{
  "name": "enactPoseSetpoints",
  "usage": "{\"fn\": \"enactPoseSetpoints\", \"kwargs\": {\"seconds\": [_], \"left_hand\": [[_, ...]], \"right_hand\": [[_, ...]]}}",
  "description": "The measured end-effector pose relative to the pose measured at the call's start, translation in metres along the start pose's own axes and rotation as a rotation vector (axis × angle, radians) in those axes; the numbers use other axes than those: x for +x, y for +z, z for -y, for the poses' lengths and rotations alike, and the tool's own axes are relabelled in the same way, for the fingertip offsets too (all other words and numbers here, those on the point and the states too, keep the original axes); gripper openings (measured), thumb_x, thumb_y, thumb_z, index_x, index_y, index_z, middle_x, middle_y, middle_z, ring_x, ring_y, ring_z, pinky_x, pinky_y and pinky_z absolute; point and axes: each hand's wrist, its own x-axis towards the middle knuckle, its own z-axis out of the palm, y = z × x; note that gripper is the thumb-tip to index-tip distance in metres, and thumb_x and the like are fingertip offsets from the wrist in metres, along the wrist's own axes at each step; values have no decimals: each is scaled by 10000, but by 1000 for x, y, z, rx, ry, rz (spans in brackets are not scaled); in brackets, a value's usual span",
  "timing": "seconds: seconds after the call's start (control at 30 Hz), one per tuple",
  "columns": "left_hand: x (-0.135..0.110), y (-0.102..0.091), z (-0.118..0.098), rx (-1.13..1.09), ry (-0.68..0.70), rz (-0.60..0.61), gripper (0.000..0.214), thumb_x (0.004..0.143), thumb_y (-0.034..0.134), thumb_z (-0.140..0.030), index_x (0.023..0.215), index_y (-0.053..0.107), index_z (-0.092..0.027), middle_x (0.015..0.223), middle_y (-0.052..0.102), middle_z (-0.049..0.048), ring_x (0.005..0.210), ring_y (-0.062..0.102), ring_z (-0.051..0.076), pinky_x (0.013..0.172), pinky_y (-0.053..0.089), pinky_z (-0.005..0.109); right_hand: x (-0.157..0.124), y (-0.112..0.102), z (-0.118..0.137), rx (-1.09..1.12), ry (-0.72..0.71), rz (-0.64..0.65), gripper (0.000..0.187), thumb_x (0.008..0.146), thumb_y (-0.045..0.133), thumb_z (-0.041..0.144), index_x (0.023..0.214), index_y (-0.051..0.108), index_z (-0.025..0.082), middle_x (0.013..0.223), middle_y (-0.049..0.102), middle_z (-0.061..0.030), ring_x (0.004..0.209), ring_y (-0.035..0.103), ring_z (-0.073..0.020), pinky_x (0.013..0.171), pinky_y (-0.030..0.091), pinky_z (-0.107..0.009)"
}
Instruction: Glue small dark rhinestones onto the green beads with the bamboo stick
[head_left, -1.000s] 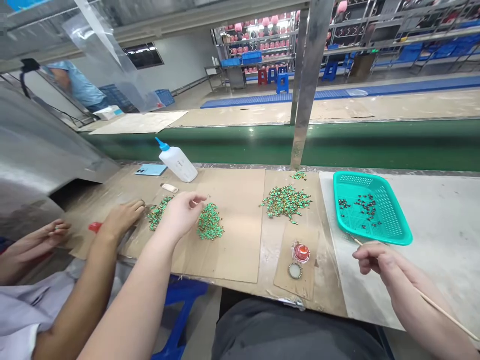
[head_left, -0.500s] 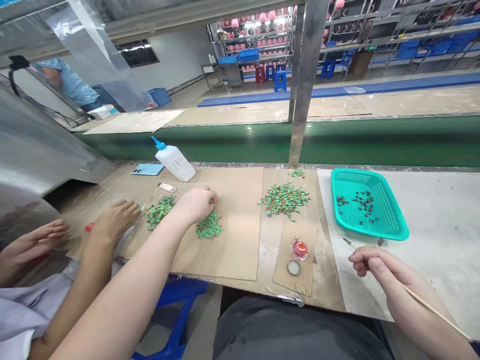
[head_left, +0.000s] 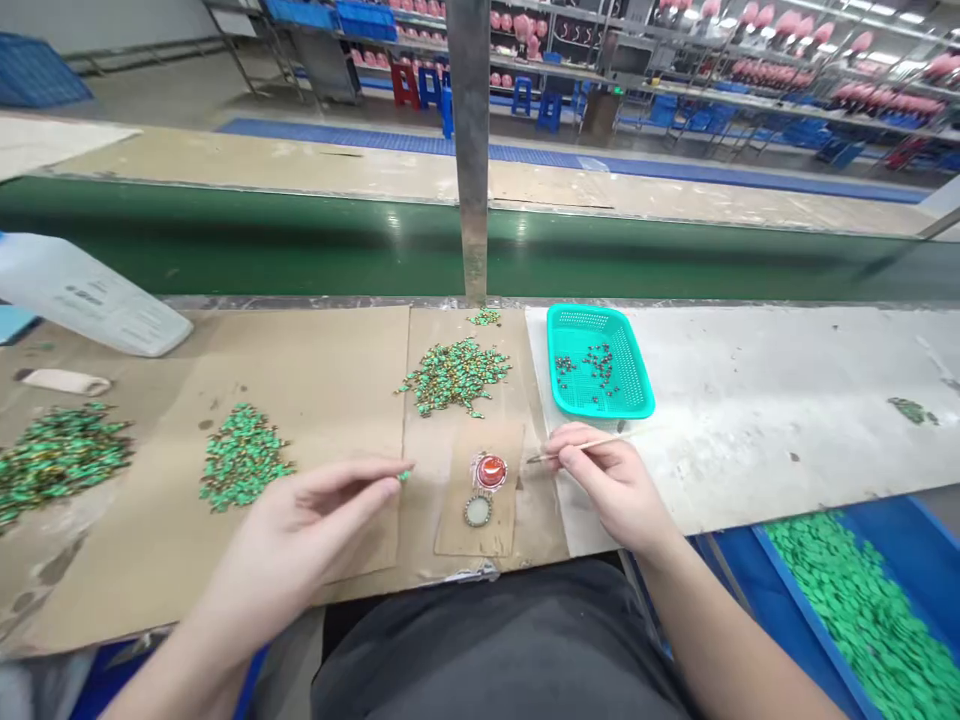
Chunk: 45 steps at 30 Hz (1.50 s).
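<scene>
My left hand point(head_left: 322, 520) pinches a small green piece point(head_left: 404, 476) between thumb and forefinger, just left of a small cardboard card point(head_left: 474, 540). On that card lie a red round dab point(head_left: 492, 471) and, below it, a small round metal-rimmed disc point(head_left: 478, 511). My right hand point(head_left: 600, 475) holds a thin brush point(head_left: 592, 444) like a pen, its dark tip close to the card's right side. Piles of small green-and-gold pieces lie about: one pile point(head_left: 454, 376) above the card, another pile point(head_left: 244, 458) to the left of my left hand.
A turquoise basket point(head_left: 637, 385) with small dark pieces stands behind my right hand. At the left are a white bottle point(head_left: 97, 300) and a further green pile point(head_left: 64, 455). A metal post point(head_left: 471, 150) rises at the table's back edge. Blue bins with green pieces point(head_left: 862, 600) sit low right.
My left hand has come away from the left green pile toward the card with a green piece. My right hand has brought the brush near the card. The view has swung right.
</scene>
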Motion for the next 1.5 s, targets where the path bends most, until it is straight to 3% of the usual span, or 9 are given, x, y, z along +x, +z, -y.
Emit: {"fn": "enactPoseSetpoints", "kwargs": {"seconds": [0.13,0.3,0.6,0.87,1.17,1.5], "left_hand": [[-25,33,6,-175,-74,28,533,741,1013,-817,852,962,-298,771,865,84,685,788,282,701,739,371],[-37,38,18,-321,-139,77,569,746,1041,-829,791,923,-274,660,756,47,622,709,220,574,657,273],[-41,37,21,-451,-230,107,538,667,1128,-765,849,973,-283,699,818,56,667,768,221,633,694,267],[-42,39,18,-442,-185,91,518,739,1094,-767,822,923,-285,719,739,24,665,681,184,582,621,215],[-43,37,23,-424,-178,105,487,794,1063,-758,883,926,-299,797,741,29,721,676,198,632,643,227],[-41,40,20,-427,-215,96,538,758,1062,-785,840,916,-273,738,709,27,694,631,202,605,621,250]], "right_hand": [[1,16,-14,115,98,-24,493,960,982,717,961,849,242,864,865,-60,789,862,-252,791,762,-413],[2,26,-21,198,173,-56,546,880,1043,726,915,802,238,829,860,-54,780,880,-255,789,771,-402],[2,29,-21,213,213,-77,446,869,1075,600,902,806,245,802,844,-34,757,839,-226,756,738,-355],[3,23,-22,221,239,-65,489,846,1079,641,921,807,241,857,871,-56,813,878,-246,821,767,-388],[3,22,-23,230,249,-58,490,847,1083,634,923,806,236,871,877,-60,824,876,-237,825,753,-373],[8,25,-21,220,262,-57,516,844,1086,647,914,777,240,834,859,-44,794,862,-242,802,766,-388]]}}
